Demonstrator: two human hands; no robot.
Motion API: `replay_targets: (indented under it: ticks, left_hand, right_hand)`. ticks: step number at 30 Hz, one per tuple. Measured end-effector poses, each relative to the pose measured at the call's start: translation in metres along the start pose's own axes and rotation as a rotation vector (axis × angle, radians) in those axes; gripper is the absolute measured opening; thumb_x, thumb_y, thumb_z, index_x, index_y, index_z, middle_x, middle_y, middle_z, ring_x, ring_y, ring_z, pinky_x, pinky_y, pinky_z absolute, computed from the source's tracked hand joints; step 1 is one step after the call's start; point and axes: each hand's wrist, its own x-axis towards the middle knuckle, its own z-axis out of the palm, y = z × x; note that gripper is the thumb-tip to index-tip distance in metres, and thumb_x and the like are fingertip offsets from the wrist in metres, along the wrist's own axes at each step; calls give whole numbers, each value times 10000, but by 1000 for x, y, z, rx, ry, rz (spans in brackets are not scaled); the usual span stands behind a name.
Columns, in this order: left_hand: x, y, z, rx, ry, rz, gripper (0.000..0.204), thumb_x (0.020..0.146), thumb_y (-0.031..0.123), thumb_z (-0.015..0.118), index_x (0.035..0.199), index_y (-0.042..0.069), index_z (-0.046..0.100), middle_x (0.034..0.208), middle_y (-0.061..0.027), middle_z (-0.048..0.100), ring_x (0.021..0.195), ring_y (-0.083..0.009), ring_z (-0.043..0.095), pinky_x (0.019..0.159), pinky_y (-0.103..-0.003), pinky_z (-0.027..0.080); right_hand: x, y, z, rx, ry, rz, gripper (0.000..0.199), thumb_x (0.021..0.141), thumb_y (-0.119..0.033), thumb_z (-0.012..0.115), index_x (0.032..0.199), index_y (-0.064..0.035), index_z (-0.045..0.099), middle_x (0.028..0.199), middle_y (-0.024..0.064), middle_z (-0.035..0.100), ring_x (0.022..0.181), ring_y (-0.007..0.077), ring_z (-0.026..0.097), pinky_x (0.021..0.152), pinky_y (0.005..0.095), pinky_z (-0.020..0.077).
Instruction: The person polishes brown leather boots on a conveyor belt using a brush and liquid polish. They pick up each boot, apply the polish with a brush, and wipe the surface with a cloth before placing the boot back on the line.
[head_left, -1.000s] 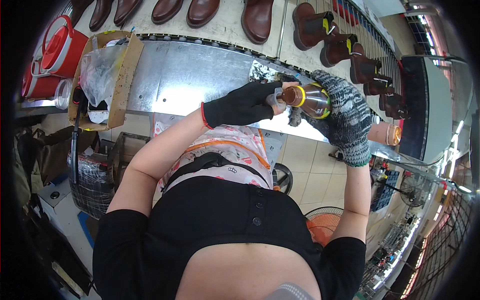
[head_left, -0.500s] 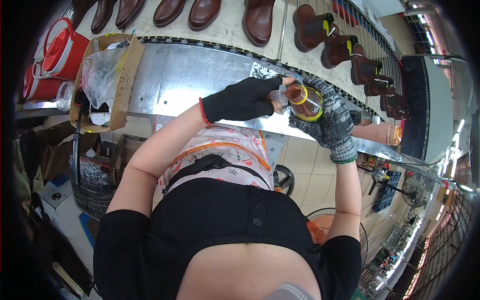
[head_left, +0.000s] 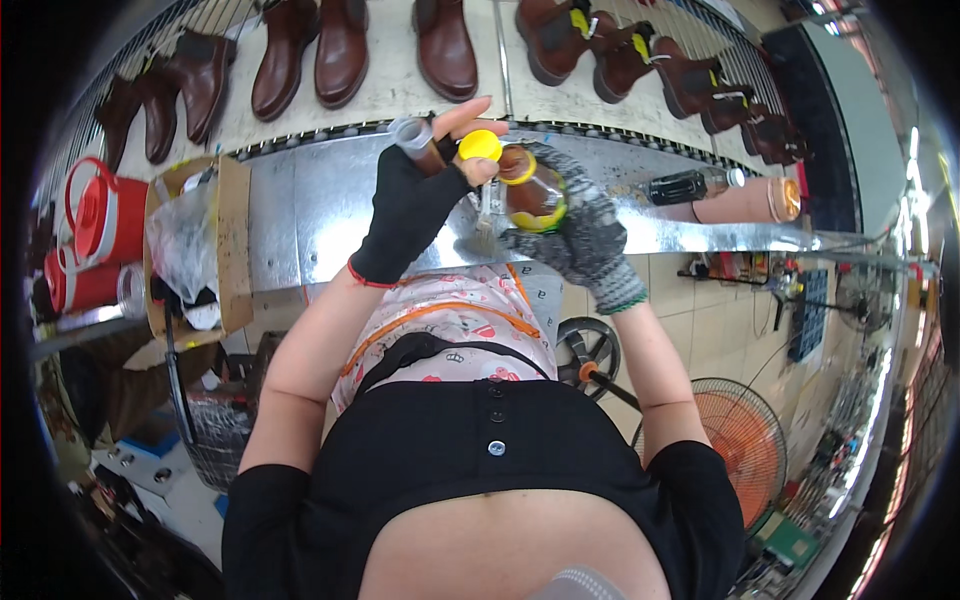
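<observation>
The right hand [head_left: 575, 235], in a grey knitted glove, is wrapped firmly around the body of a small bottle [head_left: 533, 190] of amber-brown liquid, tilted with its neck toward ten o'clock. The left hand [head_left: 415, 205], in a black fingerless glove, pinches the bottle's yellow cap [head_left: 480, 146] between bare thumb and fingertips right at the mouth, and also carries a clear tube-like thing [head_left: 412, 133] whose nature cannot be told. The bottle sits at the picture's centre top, held in the air above a shiny metal workbench [head_left: 300, 200]. It looks light, rigid and smooth, likely slippery against fabric, so the fullest part of the body is the safest place to grasp, with the cap taken by its edge. At twelve o'clock, brown leather boots [head_left: 345, 50] stand in a row on a conveyor. At nine o'clock are a cardboard box [head_left: 235, 240] with a plastic bag and red containers [head_left: 100, 215]. At two o'clock another dark bottle [head_left: 690, 185] lies on the bench. At four o'clock stands an orange fan [head_left: 745, 450].
</observation>
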Motion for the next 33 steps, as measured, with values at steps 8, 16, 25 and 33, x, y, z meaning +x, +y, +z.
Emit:
replay_targets:
  ticks: [8, 16, 25, 33]
  left_hand:
    - [-1, 6, 11, 286, 115, 31, 317, 799, 40, 645, 1109, -13, 606, 1078, -103, 637, 897, -132, 606, 819, -249, 473]
    - [9, 39, -9, 25, -293, -42, 333, 797, 140, 646, 1101, 17, 592, 1092, -157, 597, 817, -139, 549, 722, -252, 425]
    - [9, 59, -14, 384, -346, 256, 191, 828, 210, 637, 934, 54, 669, 1059, -185, 584, 791, -208, 578, 723, -316, 481]
    - [17, 67, -28, 142, -774, 222, 126, 850, 199, 617, 933, 108, 646, 1040, -277, 584, 739, -248, 613, 582, -328, 512]
  right_hand:
    - [5, -24, 28, -61, 241, -9, 619, 684, -362, 745, 1181, -74, 517, 1059, 124, 595, 959, 288, 595, 831, 369, 472]
    - [-3, -26, 16, -10, 200, -105, 682, 662, -432, 749, 1161, -30, 518, 956, 178, 606, 856, 311, 614, 742, 380, 490]
    - [1, -33, 15, 183, 82, -101, 761, 641, -488, 746, 1199, -50, 471, 900, 192, 602, 789, 326, 618, 681, 399, 484]
    - [-8, -44, 4, 509, -288, -105, 953, 539, -473, 833, 1290, -67, 409, 1186, 169, 518, 1124, 316, 503, 953, 369, 405]
